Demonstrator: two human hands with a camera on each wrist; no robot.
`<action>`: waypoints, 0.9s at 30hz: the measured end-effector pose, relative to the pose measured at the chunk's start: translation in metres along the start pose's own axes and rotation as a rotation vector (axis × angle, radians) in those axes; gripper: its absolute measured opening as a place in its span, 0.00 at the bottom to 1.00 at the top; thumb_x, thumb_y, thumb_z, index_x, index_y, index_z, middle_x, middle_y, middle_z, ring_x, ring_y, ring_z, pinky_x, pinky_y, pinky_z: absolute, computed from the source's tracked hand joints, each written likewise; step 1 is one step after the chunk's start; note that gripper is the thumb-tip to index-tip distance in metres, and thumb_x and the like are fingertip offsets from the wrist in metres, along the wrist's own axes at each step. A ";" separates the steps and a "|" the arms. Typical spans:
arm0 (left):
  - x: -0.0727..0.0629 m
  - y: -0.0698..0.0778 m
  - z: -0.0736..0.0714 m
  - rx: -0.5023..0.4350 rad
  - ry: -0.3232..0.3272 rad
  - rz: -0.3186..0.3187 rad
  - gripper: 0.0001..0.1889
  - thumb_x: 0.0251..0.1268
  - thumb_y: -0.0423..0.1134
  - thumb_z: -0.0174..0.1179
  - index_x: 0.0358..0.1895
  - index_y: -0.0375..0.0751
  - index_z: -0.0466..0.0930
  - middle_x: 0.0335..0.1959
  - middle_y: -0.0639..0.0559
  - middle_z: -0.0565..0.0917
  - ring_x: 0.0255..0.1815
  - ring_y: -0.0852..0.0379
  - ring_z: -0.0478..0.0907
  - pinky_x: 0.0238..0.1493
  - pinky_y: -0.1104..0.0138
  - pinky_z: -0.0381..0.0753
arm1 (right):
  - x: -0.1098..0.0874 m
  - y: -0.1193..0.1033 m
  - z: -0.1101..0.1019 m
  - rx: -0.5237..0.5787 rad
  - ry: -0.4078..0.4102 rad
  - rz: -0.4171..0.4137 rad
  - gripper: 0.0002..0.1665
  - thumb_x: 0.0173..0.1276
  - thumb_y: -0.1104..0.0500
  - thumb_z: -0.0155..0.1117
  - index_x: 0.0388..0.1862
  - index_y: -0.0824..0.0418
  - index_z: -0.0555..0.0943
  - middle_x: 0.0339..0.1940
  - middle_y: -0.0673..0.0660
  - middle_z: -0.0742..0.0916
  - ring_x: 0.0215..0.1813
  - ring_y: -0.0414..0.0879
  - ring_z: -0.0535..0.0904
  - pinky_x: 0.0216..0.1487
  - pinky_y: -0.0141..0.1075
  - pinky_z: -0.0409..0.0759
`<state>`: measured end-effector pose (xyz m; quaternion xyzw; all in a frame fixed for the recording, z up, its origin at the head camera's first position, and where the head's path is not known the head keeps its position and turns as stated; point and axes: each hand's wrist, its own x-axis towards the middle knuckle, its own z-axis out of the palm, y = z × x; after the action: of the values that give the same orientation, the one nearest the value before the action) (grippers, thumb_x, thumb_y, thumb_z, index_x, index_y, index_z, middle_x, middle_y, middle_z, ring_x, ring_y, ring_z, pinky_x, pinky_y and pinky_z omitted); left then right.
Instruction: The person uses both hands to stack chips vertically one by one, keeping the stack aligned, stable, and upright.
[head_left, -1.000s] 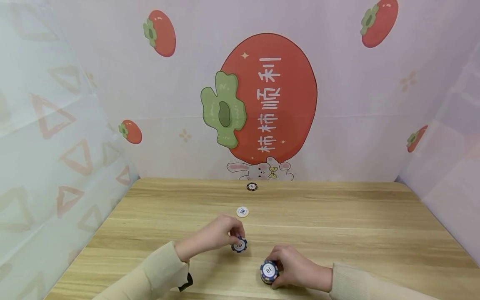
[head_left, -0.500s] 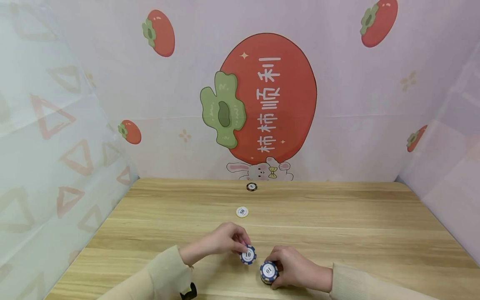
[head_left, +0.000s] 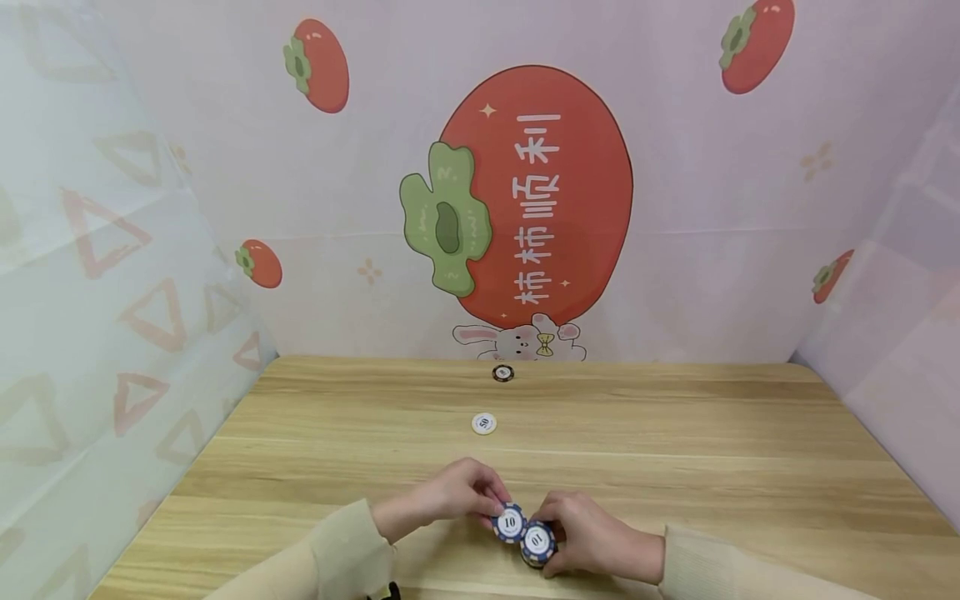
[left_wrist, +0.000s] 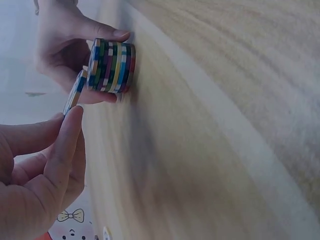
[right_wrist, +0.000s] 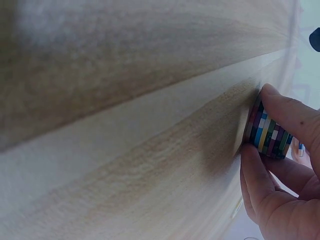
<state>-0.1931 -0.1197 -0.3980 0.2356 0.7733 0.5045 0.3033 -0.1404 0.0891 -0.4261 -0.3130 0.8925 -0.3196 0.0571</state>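
Note:
My left hand (head_left: 457, 493) pinches a blue-and-white poker chip (head_left: 509, 523) marked 10 between thumb and fingers. In the left wrist view this chip (left_wrist: 75, 92) is tilted, its edge at the top of a stack of poker chips (left_wrist: 111, 67). Several colours show along the stack's side: blue, green, purple, yellow and red. A blue chip marked 10 tops the stack (head_left: 537, 543) in the head view. My right hand (head_left: 592, 537) grips the stack from the right, thumb on one side and fingers on the other; the right wrist view shows the stack (right_wrist: 270, 132) standing on the table.
A white chip marked 50 (head_left: 484, 423) lies flat on the wooden table (head_left: 675, 450), beyond my left hand. Farther back, near the wall, lies a black chip (head_left: 503, 373). Printed cloth walls (head_left: 360, 183) enclose the table's back and sides.
My left hand has brought the blue chip from the table toward me and to the right, up to the stack. The right hand and the stack stay in place.

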 end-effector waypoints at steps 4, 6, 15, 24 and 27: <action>-0.001 0.000 0.004 -0.022 0.012 -0.019 0.05 0.52 0.20 0.58 0.34 0.22 0.78 0.25 0.43 0.82 0.23 0.62 0.77 0.29 0.67 0.81 | 0.000 0.000 0.001 0.000 0.006 -0.007 0.25 0.34 0.59 0.80 0.36 0.60 0.83 0.29 0.40 0.77 0.31 0.29 0.69 0.31 0.24 0.72; -0.001 -0.001 0.006 -0.032 0.022 -0.031 0.05 0.51 0.20 0.58 0.34 0.23 0.78 0.25 0.43 0.82 0.23 0.62 0.77 0.29 0.67 0.81 | 0.000 0.000 0.001 0.000 0.008 -0.006 0.25 0.33 0.59 0.80 0.36 0.60 0.83 0.29 0.40 0.77 0.31 0.29 0.69 0.31 0.24 0.71; 0.002 -0.005 0.015 -0.069 0.064 -0.032 0.04 0.51 0.21 0.59 0.32 0.23 0.78 0.22 0.48 0.79 0.20 0.63 0.76 0.26 0.71 0.79 | 0.000 -0.001 0.000 0.013 0.008 -0.013 0.25 0.34 0.60 0.79 0.36 0.61 0.82 0.29 0.41 0.77 0.31 0.29 0.69 0.31 0.24 0.72; 0.003 -0.004 0.024 -0.085 0.068 -0.039 0.03 0.50 0.21 0.60 0.30 0.22 0.77 0.19 0.50 0.77 0.17 0.64 0.74 0.24 0.72 0.79 | -0.001 -0.001 0.000 -0.020 0.028 -0.034 0.24 0.33 0.59 0.79 0.35 0.60 0.83 0.29 0.40 0.77 0.32 0.29 0.70 0.33 0.24 0.72; 0.003 -0.004 0.027 -0.078 0.073 -0.046 0.04 0.50 0.22 0.60 0.30 0.22 0.78 0.19 0.51 0.77 0.17 0.64 0.74 0.24 0.72 0.79 | -0.001 -0.001 0.000 -0.026 0.034 -0.038 0.24 0.33 0.59 0.79 0.34 0.59 0.83 0.29 0.40 0.78 0.33 0.29 0.70 0.34 0.24 0.72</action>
<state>-0.1767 -0.1019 -0.4110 0.1872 0.7689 0.5354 0.2950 -0.1391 0.0892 -0.4262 -0.3254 0.8912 -0.3144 0.0318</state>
